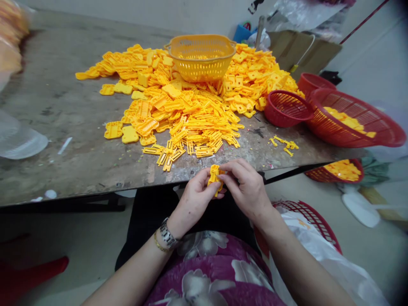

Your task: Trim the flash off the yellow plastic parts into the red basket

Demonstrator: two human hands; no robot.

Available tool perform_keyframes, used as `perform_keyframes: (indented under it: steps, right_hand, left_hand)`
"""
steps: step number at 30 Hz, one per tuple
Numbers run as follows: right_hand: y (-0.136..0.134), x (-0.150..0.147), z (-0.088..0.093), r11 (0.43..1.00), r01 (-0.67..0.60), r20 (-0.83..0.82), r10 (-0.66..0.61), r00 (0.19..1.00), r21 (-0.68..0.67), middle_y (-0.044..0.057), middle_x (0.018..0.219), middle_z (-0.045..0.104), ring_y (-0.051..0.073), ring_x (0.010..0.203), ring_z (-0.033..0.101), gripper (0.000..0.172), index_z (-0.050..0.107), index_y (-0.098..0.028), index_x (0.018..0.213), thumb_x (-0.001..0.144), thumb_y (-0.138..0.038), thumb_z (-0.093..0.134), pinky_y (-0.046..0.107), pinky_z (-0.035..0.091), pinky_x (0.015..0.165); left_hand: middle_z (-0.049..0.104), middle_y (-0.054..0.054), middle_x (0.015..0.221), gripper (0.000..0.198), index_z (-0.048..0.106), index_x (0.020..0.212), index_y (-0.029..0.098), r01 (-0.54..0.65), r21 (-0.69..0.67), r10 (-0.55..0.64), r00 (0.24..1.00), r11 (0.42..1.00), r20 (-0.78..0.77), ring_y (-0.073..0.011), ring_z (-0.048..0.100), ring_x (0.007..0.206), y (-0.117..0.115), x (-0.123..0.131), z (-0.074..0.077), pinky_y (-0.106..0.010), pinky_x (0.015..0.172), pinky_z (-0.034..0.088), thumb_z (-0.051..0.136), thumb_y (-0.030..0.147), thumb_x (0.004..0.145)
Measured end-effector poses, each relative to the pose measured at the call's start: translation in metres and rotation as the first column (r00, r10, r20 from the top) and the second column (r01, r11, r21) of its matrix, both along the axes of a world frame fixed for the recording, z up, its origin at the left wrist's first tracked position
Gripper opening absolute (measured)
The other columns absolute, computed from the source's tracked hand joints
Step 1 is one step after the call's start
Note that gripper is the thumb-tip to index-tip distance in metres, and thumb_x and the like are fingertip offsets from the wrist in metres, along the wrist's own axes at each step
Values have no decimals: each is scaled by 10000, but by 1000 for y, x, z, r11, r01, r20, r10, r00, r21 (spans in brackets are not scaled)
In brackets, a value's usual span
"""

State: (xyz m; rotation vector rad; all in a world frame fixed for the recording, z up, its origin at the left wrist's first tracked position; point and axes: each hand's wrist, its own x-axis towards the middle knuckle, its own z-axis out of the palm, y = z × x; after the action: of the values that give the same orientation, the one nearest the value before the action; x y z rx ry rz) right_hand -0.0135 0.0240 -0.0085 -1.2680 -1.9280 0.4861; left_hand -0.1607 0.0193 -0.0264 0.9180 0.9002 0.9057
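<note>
Part (214,177) pinched between left hand (194,199) and right hand (248,189), fingers of both clamped on it, just off near edge of table (79,127). Possibly two pieces pressed together; hard to tell. Farther off, pile (191,110) around yellow basket (200,66). Far right, red baskets (287,121).

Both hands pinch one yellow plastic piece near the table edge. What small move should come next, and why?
Probably finish working the yellow piece before reaching for another: the left hand and right hand both grip it, so neither is free for the pile on the table.
</note>
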Motion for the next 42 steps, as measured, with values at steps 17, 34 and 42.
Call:
perform_keyframes:
  steps: [17, 34, 42]
  right_hand:
    - [8, 5, -3, 991, 28, -157, -49, 986, -130, -5, 743, 608, 143, 720, 559, 99, 605, -203, 725, 817, -168, 604, 270, 432, 670]
    - [10, 8, -3, 962, 57, -367, -156, 917, -268, 11, 743, 587, 140, 728, 549, 141, 616, -184, 665, 799, -226, 627, 262, 438, 650]
    - [7, 5, -10, 966, 94, -401, -187, 897, -241, 12, 771, 575, 143, 744, 549, 130, 615, -191, 677, 799, -233, 628, 264, 446, 656]
  left_hand:
    - [644, -36, 998, 241, 594, 1043, 187, 5, -61, -4, 1000, 998, 17, -149, 639, 873, -2, -2, 3, -288, 778, 542, 627, 271, 820]
    - [633, -50, 1058, 298, 565, 1121, 206, 32, -128, -27, 999, 991, 38, -182, 640, 968, -5, -1, 9, -304, 829, 520, 617, 239, 830]
    - [615, -50, 1105, 343, 548, 1162, 216, 48, -125, -36, 994, 991, 99, -190, 621, 1017, -7, 3, 8, -310, 858, 508, 620, 219, 827]
